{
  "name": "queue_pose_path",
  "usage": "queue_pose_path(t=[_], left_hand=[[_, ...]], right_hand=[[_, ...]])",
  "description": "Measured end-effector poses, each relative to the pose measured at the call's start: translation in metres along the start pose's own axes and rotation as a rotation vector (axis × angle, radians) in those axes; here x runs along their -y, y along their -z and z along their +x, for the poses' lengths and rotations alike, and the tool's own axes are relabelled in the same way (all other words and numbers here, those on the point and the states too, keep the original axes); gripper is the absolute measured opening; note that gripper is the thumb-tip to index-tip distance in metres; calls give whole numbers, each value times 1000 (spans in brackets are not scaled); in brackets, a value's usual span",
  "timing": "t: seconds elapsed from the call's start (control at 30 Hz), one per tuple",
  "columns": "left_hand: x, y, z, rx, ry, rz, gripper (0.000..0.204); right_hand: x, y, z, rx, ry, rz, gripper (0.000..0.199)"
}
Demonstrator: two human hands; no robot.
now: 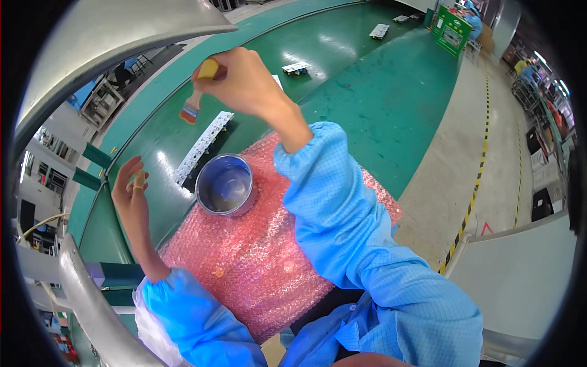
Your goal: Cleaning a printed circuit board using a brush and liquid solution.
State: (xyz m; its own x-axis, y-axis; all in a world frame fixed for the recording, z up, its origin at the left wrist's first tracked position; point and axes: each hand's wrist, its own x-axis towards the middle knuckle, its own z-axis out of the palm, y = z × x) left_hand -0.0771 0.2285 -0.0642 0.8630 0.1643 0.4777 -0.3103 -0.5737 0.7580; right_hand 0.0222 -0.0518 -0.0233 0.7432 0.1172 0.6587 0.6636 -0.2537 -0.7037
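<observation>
My right hand [241,79] is raised over the green belt, its fingers closed round a flat brush [189,112] with reddish bristles pointing down. A yellow piece shows at the fingertips; I cannot tell whether it is a finger cover or the handle. Below the brush lies a long white panel [205,147] with small parts along it. Left of that, my left hand [130,189] is held up with bent fingers apart and nothing in them; one finger wears a yellowish band. A round metal pot [225,185] with clear liquid inside stands near the panel's end.
Pink bubble wrap [263,244] lies under the pot, in front of my body. Along the green belt [367,98] sit other panels [296,68]. A grey metal arm [122,49] arches at upper left, with rails at lower left. Co-workers [474,24] are far off at right.
</observation>
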Motion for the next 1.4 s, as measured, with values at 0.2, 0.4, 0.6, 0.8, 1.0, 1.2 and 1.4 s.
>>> queue_pose_path(t=[0.2,0.4,0.6,0.8,1.0,1.2,1.4], left_hand=[[-162,-36,-78,151,-513,159,20],[-171,-63,-127,28,-822,-18,29],[-168,-57,-118,60,-951,-176,37],[-167,-59,-123,173,-700,-109,36],[-182,-34,-137,204,-539,-76,42],[-189,-44,-133,99,-555,-392,55],[-191,-42,-135,72,-605,-344,56]], right_hand=[[-1,-7,0,47,28,-55,20],[-14,0,-5,88,14,-199,22],[-2,-20,-4,87,17,-192,22],[-25,-12,-6,71,10,-231,24],[-7,-17,-6,135,-12,-202,22],[-6,-12,-8,117,-33,-189,22],[-5,-14,-7,84,-38,-202,21]])
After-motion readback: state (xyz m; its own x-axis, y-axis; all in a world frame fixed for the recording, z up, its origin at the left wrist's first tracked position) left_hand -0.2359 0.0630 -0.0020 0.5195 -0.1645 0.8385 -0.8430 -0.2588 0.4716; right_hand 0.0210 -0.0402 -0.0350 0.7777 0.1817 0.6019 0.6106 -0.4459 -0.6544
